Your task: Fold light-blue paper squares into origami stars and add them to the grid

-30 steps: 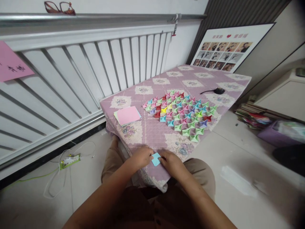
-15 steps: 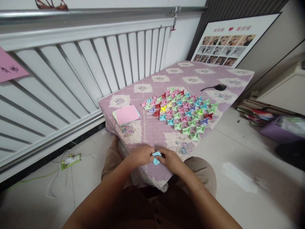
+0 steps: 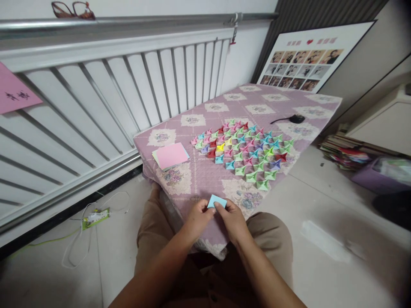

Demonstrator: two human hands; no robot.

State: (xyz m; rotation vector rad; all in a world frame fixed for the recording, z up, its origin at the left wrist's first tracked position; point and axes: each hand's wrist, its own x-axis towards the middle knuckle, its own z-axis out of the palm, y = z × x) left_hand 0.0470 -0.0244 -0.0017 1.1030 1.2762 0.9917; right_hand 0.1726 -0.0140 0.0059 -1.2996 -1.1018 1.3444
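A small folded piece of light-blue paper [image 3: 217, 199] is pinched between my two hands over the near corner of the table. My left hand [image 3: 203, 216] grips its left edge with thumb and fingers closed. On its right side, the thumb of my right hand [image 3: 231, 217] presses on the face, with the fingers behind. Farther off on the cloth stand several rows of small folded paper pieces [image 3: 237, 157] in green, pink, blue, red, yellow and purple. To the left lies a stack of paper sheets [image 3: 171, 155], a pink one on top.
The table wears a purple flowered cloth [image 3: 205, 177]. A black object with a cord [image 3: 297, 118] lies at its far right. A white radiator [image 3: 154, 85] runs along the left, with a power strip [image 3: 96, 218] on the floor below. A photo board [image 3: 298, 64] leans at the back.
The light-blue paper has turned over and moved slightly up and right; its plain face now shows instead of the folded flaps. Both hands have shifted their grip on it.
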